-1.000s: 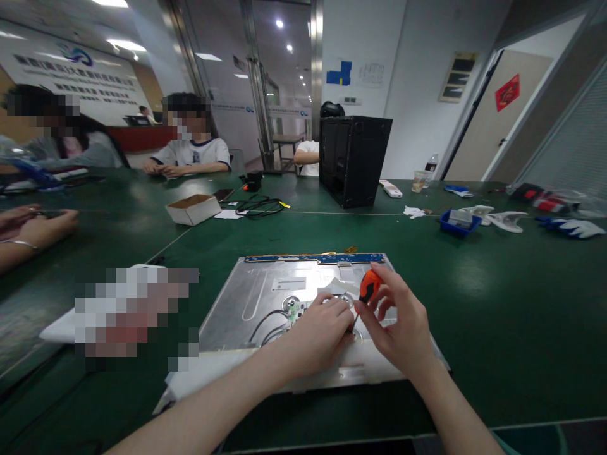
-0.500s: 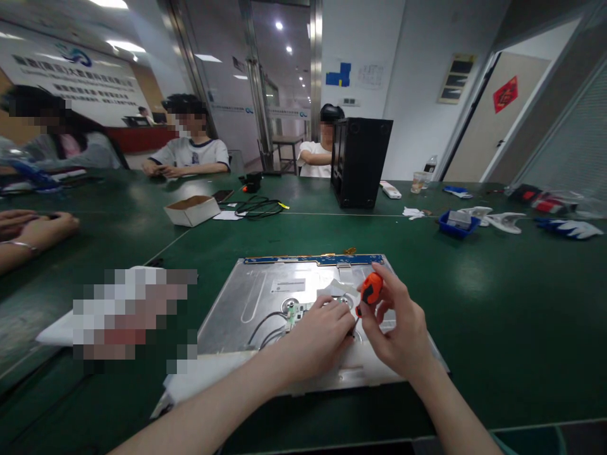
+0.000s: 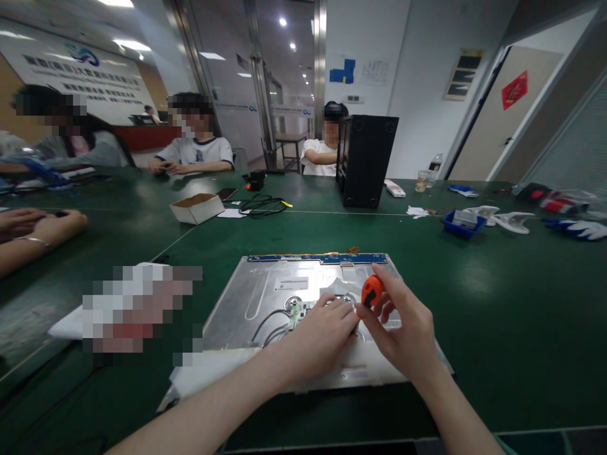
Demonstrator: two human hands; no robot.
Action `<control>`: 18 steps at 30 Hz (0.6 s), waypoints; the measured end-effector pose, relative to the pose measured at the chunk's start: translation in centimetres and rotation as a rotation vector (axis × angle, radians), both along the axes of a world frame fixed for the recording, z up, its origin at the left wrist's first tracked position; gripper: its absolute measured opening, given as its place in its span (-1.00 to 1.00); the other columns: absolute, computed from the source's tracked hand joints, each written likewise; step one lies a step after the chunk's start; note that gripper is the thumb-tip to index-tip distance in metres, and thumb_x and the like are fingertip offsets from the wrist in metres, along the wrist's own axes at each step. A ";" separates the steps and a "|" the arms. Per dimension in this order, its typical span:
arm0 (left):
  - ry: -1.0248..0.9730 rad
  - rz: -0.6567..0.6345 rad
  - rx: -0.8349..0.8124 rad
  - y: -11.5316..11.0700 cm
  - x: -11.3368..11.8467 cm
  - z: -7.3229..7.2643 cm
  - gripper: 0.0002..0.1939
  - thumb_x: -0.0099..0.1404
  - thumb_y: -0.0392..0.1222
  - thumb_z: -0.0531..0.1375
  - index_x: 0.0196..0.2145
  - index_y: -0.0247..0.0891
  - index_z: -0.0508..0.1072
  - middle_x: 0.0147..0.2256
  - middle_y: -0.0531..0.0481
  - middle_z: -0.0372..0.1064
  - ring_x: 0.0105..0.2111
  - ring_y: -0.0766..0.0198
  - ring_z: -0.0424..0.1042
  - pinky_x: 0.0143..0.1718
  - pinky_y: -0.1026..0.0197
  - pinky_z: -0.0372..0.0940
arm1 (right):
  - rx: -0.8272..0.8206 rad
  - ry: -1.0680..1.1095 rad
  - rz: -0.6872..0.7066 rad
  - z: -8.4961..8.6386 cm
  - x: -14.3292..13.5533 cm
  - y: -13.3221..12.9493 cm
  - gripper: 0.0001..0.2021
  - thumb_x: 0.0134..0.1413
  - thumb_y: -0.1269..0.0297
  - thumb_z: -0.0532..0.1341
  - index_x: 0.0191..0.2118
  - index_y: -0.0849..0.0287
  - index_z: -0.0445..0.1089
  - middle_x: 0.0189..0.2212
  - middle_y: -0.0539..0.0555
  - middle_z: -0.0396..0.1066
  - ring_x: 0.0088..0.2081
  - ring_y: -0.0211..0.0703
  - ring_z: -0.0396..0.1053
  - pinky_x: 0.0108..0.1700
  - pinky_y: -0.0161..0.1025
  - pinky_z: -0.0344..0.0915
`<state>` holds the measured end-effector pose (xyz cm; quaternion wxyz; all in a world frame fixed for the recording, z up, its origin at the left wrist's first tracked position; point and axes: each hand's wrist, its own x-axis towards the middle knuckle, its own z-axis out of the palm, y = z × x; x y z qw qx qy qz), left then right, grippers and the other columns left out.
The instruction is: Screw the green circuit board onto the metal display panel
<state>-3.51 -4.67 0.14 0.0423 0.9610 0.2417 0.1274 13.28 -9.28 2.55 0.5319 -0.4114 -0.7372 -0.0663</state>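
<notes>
A silver metal panel (image 3: 256,300) lies on the green table, with a blue circuit strip (image 3: 317,258) along its far edge. My left hand (image 3: 327,325) rests over a small green circuit board (image 3: 298,311) near the panel's middle. Its fingers are bent together, and whatever lies under them is hidden. My right hand (image 3: 403,316) grips an orange and black screwdriver handle (image 3: 372,291) between thumb and fingers, just right of my left hand. The tool's tip is hidden by my left fingers. Dark cables (image 3: 265,322) run from the board to the left.
Beyond the panel stand a black computer case (image 3: 367,161), an open cardboard box (image 3: 196,208), a coiled black cable (image 3: 263,205) and a blue tray (image 3: 462,224). A white bag (image 3: 71,322) lies at left. Another person's hands (image 3: 61,230) rest at far left; several people sit around the table.
The whole view has shifted slightly, moving the scene to the right. The orange handle has turned a little in my right hand's fingers. My left hand keeps its place on the panel.
</notes>
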 end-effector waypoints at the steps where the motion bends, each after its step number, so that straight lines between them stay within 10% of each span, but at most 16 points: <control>1: 0.001 0.002 -0.004 0.0 0.0 0.0 -0.86 0.43 -0.32 0.15 -0.07 -0.31 0.44 -0.09 -0.15 0.50 -0.07 0.02 0.46 0.14 -0.10 0.17 | 0.001 -0.006 -0.002 0.1 0.0 0.0 -0.45 0.31 0.35 0.20 0.35 0.04 0.12 -0.43 -0.05 0.35 -0.57 -0.29 0.30 -0.60 -0.36 0.32; 18: -0.017 0.003 -0.017 0.0 -0.1 -0.3 -0.87 0.42 -0.32 0.15 -0.10 -0.29 0.45 -0.11 -0.13 0.51 -0.09 0.04 0.46 0.13 -0.09 0.18 | -0.004 0.041 0.006 -0.4 -0.1 0.1 -0.53 0.30 0.32 0.21 0.26 0.07 0.10 -0.40 -0.05 0.44 -0.58 -0.31 0.36 -0.63 -0.39 0.33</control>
